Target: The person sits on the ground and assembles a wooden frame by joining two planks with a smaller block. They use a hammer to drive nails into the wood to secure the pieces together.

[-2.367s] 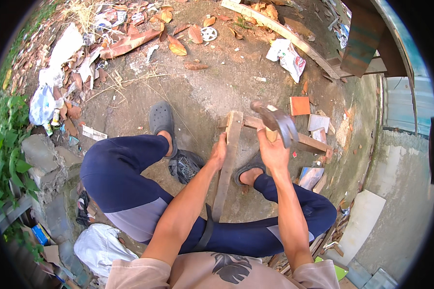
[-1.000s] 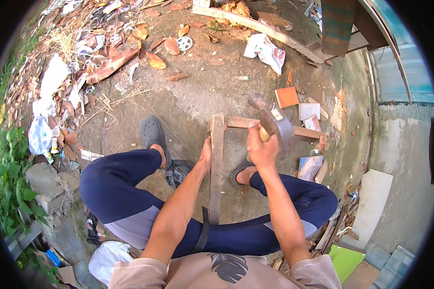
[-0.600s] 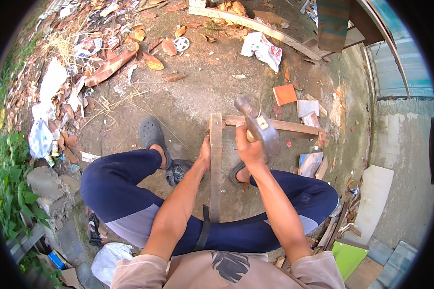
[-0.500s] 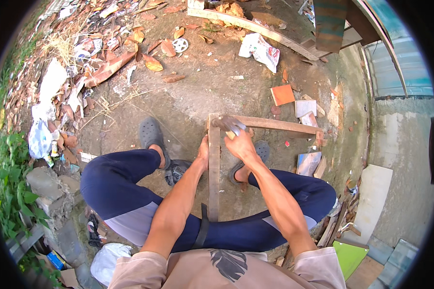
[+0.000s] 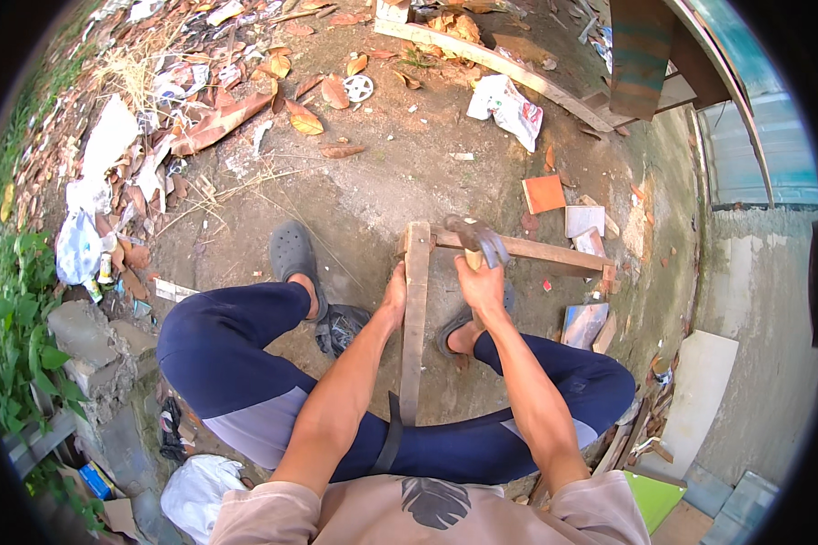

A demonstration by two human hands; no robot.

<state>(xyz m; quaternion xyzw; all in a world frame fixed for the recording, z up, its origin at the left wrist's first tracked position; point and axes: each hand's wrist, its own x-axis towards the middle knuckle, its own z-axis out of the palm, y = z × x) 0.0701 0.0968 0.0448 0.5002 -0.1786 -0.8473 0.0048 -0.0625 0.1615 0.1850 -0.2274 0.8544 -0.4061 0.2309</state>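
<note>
A wooden frame stands between my legs: a plank (image 5: pixel 414 336) runs toward my lap, and a longer bar (image 5: pixel 541 254) goes off to the right from its far end. My left hand (image 5: pixel 394 292) is closed on the left side of the plank, close to the far corner; its fingertips are partly hidden. In my right hand (image 5: pixel 483 287) is a claw hammer (image 5: pixel 478 238) with a pale wooden handle. The hammer's metal head is over the right-going bar, to the right of the corner.
My grey clogs (image 5: pixel 293 254) rest on the dirty ground either side of the plank. A black plastic bag (image 5: pixel 340 329) lies by the left foot. Orange tile (image 5: pixel 543 194) and board scraps lie to the right, beside a concrete wall (image 5: pixel 750 282). Litter and dry leaves (image 5: pixel 304 120) cover the far left.
The hammer has moved right, away from the frame's corner, and its head has turned. My left hand keeps its place on the plank. The whole view has shifted slightly.
</note>
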